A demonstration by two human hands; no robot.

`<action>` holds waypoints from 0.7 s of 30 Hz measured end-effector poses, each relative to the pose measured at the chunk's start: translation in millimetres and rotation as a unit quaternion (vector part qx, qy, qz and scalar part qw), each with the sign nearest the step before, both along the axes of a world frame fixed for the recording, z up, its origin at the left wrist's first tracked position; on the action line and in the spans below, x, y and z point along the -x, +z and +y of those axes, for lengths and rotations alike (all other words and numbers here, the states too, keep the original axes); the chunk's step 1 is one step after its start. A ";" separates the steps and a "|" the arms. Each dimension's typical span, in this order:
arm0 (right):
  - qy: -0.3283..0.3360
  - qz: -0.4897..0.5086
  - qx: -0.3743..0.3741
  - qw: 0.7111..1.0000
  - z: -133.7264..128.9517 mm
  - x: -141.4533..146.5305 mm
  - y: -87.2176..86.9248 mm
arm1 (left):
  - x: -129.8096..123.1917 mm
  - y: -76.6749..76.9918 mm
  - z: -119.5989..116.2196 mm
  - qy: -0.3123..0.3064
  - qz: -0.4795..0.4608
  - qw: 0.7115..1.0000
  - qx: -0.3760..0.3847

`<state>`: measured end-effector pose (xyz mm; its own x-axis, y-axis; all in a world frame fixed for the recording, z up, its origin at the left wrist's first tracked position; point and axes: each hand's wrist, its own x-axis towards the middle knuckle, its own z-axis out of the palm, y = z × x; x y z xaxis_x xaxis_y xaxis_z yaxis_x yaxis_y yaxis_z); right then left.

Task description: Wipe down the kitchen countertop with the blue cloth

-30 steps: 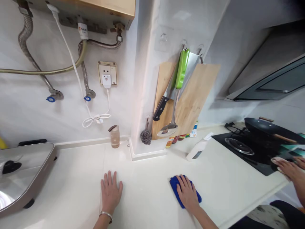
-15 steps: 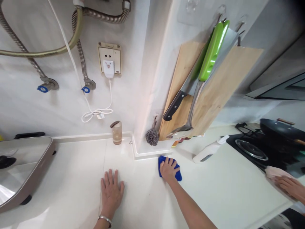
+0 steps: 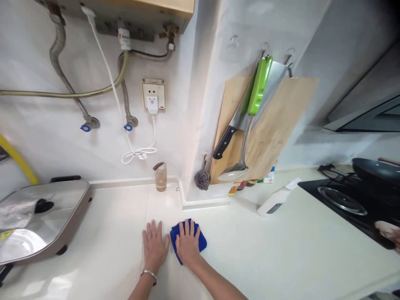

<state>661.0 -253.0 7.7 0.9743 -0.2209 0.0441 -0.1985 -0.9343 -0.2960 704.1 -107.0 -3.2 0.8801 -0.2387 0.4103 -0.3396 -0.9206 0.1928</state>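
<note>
My right hand [image 3: 188, 246] presses a folded blue cloth [image 3: 201, 241] against the white countertop [image 3: 243, 250]. Its fingers are spread over the cloth, which it holds under the palm; part of the cloth is hidden. Just to the left, my left hand [image 3: 154, 248] lies flat on the bare counter, open, fingers apart, with a silver bracelet at the wrist. Behind the hands, a clear bottle with a brown lid [image 3: 161, 177] stands by the wall. A white spray bottle [image 3: 276, 200] leans off to the right.
An electric pan with a glass lid [image 3: 71, 216] is on the left. A wall corner [image 3: 204, 205] juts out ahead, hung with a steel scrubber [image 3: 202, 179], a cleaver, a ladle [image 3: 246, 141] and a cutting board [image 3: 275, 129]. At right, another person's cloth [image 3: 389, 231] touches the stove [image 3: 331, 208].
My right hand has slid the blue cloth leftward and nearer, close beside my left hand. The view has shifted left and up. The other person's hand has moved toward the right edge.
</note>
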 end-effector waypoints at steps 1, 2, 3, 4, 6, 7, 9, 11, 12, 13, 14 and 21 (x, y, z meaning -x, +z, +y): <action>0.013 0.002 -0.006 1.000 1.6 8.7 -0.3 | -0.1 0.6 0.6 -0.001 -0.001 1.000 -0.001; 0.028 -0.007 -0.020 0.999 0.5 17.0 -1.4 | -0.1 1.2 1.1 0.000 -0.001 1.000 -0.002; 0.045 -0.025 -0.039 0.998 -3.3 24.8 -3.0 | 0.1 1.7 1.5 0.001 -0.001 1.000 -0.002; 0.059 -0.047 -0.059 0.995 -9.7 32.4 -4.8 | 0.4 2.0 1.9 0.003 -0.001 1.000 -0.002; 0.071 -0.093 -0.093 0.989 -29.9 48.2 -8.4 | 1.3 1.8 3.2 0.002 -0.003 1.000 0.000; 0.060 -0.111 -0.100 0.987 -43.1 57.5 -10.0 | 1.6 1.4 4.3 0.000 -0.005 1.000 0.000; 0.016 -0.140 -0.099 0.985 -74.5 80.6 -13.2 | 1.1 0.7 7.7 -0.006 -0.011 1.000 0.004; -0.030 -0.166 -0.091 0.981 -109.9 109.8 -18.2 | -1.8 2.0 11.5 -0.010 -0.007 1.000 0.010; -0.049 -0.177 -0.085 0.979 -128.1 125.7 -22.2 | -4.0 4.0 12.5 -0.009 0.005 1.000 0.014; -0.065 -0.186 -0.080 0.977 -146.0 141.8 -27.3 | -6.3 7.0 12.0 -0.007 0.022 1.000 0.017; -0.080 -0.192 -0.076 0.975 -163.3 157.3 -33.5 | -8.1 10.6 9.4 -0.006 0.039 0.999 0.017; -0.109 -0.246 0.095 0.958 -232.1 215.0 -81.6 | 32.7 15.4 -67.9 -0.129 0.038 0.991 -0.011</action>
<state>446.0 -485.1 -73.9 0.7561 -0.3596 0.5468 -0.2758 -0.9328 -0.2320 671.5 -174.9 12.2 0.8172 -0.4672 0.3374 -0.5489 -0.8095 0.2084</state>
